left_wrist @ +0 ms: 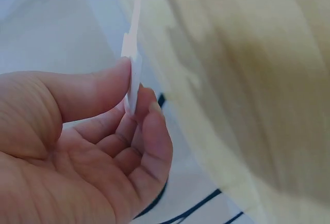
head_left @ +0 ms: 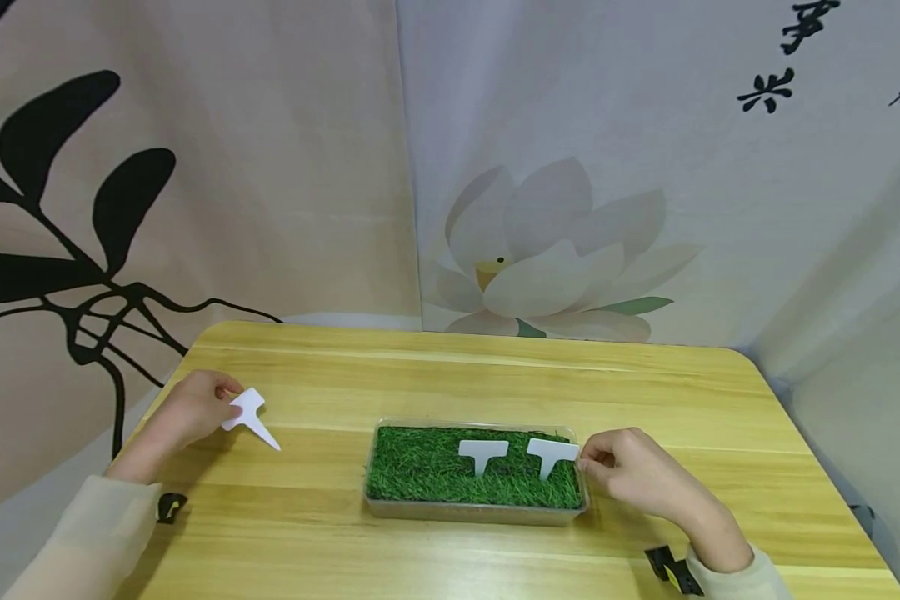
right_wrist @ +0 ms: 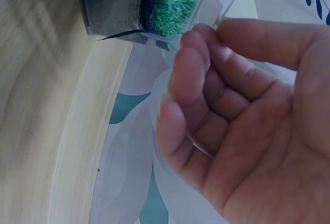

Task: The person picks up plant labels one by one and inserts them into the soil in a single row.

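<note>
My left hand (head_left: 193,408) is over the table's left side and pinches a white T-shaped plant label (head_left: 248,402) between thumb and fingers. Its pointed stem slants down to the right. In the left wrist view that label (left_wrist: 133,74) is edge-on. A clear rectangular tray (head_left: 472,513) holds green artificial grass (head_left: 420,467). Two more white plant labels stand in the grass: one near the middle (head_left: 483,448) and one near the right end (head_left: 552,451). My right hand (head_left: 645,475), at the tray's right end, pinches the right tip of the latter label.
The tray sits on a light wooden table (head_left: 300,533) with rounded back corners. Printed curtains (head_left: 307,167) hang behind it, with a dark plant pattern and a pale lotus (head_left: 555,258). Black straps show at both wrists.
</note>
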`<state>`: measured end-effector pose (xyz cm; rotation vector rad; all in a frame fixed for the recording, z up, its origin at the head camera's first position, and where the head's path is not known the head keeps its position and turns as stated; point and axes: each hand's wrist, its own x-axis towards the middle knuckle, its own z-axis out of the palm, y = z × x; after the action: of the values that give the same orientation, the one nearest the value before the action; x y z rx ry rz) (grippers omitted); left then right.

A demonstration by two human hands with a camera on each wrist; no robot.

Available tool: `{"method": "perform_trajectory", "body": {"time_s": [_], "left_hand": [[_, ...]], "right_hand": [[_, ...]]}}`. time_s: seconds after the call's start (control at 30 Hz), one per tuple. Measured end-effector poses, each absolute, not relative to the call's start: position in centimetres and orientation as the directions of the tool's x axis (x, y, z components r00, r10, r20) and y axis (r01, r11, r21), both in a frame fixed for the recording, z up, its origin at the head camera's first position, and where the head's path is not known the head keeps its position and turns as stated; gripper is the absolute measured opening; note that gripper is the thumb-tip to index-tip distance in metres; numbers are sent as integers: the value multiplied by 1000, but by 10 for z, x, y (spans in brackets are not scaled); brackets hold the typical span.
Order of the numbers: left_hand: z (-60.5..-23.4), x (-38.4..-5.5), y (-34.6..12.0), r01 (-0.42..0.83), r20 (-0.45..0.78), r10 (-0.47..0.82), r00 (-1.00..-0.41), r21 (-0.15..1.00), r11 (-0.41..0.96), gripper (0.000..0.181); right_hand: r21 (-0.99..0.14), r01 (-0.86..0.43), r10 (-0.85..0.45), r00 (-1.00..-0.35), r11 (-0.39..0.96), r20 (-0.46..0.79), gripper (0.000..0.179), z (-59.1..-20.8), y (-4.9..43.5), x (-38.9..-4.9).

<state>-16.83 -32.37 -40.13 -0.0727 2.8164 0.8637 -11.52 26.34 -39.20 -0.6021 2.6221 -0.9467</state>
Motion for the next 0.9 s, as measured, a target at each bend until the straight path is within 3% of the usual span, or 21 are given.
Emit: {"method": "perform_trajectory", "body": {"time_s": [0.47,0.9], "left_hand": [[-380,-153,-295,-24,-11,-22,-1000,578,816,16],[-363,-141,-268,39,170,-93,-981,645,763,14]], "right_hand": [[-660,-284,-474,-872,696,-124,17,-391,263,-115],[-656,-292,-475,-872,696,-116,17,-392,263,-115]]}}
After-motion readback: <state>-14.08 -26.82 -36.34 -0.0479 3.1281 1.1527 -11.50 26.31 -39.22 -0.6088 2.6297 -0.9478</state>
